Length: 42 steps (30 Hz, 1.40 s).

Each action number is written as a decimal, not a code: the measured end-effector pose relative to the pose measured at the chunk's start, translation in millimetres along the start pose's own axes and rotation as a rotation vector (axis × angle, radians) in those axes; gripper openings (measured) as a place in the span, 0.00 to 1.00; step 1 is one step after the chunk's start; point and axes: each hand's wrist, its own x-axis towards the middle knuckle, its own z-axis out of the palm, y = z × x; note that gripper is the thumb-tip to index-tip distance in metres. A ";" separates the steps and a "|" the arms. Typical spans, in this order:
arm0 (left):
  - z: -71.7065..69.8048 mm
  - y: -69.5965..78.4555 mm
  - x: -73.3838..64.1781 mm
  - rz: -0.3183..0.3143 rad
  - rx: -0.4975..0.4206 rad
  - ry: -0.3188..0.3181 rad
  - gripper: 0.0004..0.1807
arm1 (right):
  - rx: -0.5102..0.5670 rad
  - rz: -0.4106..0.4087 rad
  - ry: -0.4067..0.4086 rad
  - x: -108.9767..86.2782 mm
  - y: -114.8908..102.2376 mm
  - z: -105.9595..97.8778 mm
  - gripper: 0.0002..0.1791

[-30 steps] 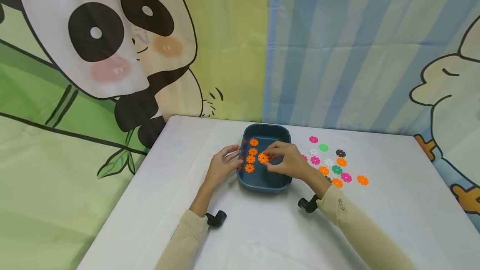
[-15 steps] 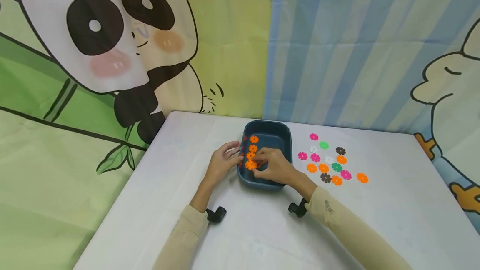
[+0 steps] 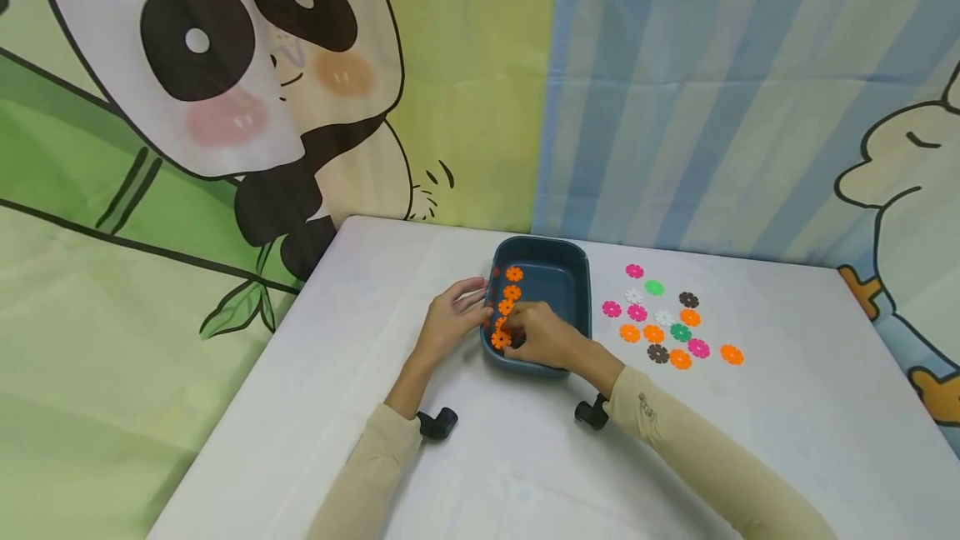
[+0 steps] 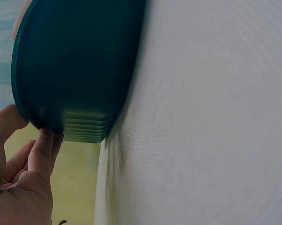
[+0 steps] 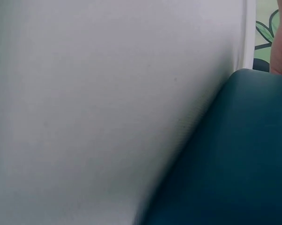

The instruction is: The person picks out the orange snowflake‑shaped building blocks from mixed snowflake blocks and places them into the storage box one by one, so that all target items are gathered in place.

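Note:
A dark blue rectangular tub [image 3: 555, 277] stands on the white table in the head view. Inside its left wall runs a line of several orange notched snowflake discs [image 3: 513, 274]. My left hand [image 3: 450, 322] holds the tub's left side. In the left wrist view the thumb [image 4: 12, 119] is at the rim and the fingers [image 4: 40, 150] touch the outer wall. My right hand [image 3: 546, 335] reaches into the tub and pinches an orange snowflake disc [image 3: 500, 340] at the line's near end. Its fingertips are partly hidden, and the right wrist view does not show the hand's grip.
Right of the tub, loose snowflake discs lie flat on the table [image 3: 465, 490]: orange [image 3: 732, 355], pink [image 3: 611, 309], white [image 3: 663, 318], green [image 3: 681, 332] and dark brown [image 3: 688, 300]. A printed curtain [image 3: 480, 107] hangs behind the table. A black wrist camera sits on each wrist.
My right hand has carried the orange disc left and toward the near end of the line in the tub. My left hand stays at the tub's side. The head view has shifted slightly.

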 end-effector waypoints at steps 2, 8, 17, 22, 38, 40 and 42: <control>-0.4 -3.4 3.3 0.004 -0.002 0.004 0.31 | -0.011 -0.002 -0.014 0.3 1.2 -1.3 0.15; -1.2 -16.8 12.5 0.022 0.014 0.034 0.31 | -0.024 -0.016 -0.042 2.5 3.0 -5.9 0.13; 0.0 -20.9 15.6 0.055 0.035 0.060 0.30 | -0.013 -0.035 -0.024 3.0 5.7 -6.9 0.13; 0.9 -22.1 13.2 0.045 0.020 0.064 0.29 | 0.002 -0.047 0.003 0.8 5.7 -6.8 0.14; 4.3 5.4 -2.2 -0.022 0.046 0.037 0.31 | 0.075 0.113 0.292 -63.7 43.0 -87.0 0.15; 4.3 5.4 -2.8 -0.025 0.045 0.039 0.31 | 0.063 0.145 0.300 -79.0 55.0 -92.8 0.16; 4.5 4.7 -2.8 -0.025 0.046 0.039 0.31 | 0.042 0.189 0.298 -94.5 65.9 -97.1 0.16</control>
